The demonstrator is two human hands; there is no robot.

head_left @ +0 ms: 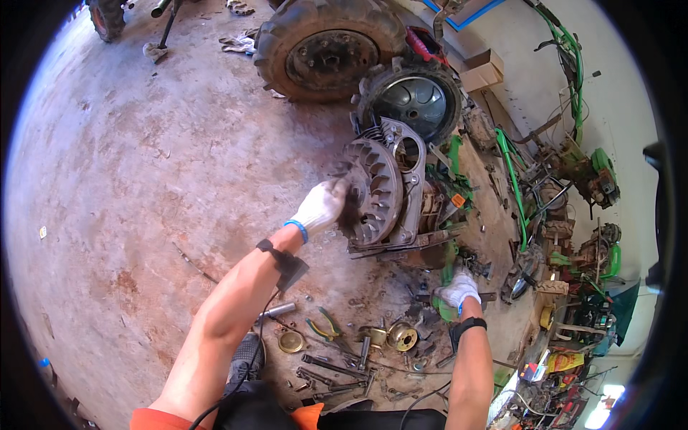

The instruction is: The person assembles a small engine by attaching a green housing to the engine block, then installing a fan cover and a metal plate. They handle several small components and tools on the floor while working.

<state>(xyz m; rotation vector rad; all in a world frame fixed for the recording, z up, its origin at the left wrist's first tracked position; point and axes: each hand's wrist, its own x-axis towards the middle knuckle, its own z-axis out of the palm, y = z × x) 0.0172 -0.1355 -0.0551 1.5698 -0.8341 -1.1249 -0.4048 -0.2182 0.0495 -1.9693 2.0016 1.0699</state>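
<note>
My left hand point(321, 206), in a white glove with a blue cuff, is closed at the left face of a finned flywheel point(380, 190). Its fingertips are partly hidden against the dark hub. The flywheel sits upright on a greasy engine point(432, 204) with a grey metal plate point(412, 172) behind the fins. Low on the engine's near side, my right hand point(459, 290), gloved alike, is closed around a green metal part point(446, 304). A dark bar point(487, 297) sticks out to the right of that hand.
Near my feet lie pliers point(325, 326), a brass-coloured cup point(291, 342), a round pulley-like part point(403, 336) and several sockets and bars. A large tractor tyre point(330, 50) and a smaller wheel point(412, 100) stand behind the engine. Green machine frames point(512, 186) line the right wall.
</note>
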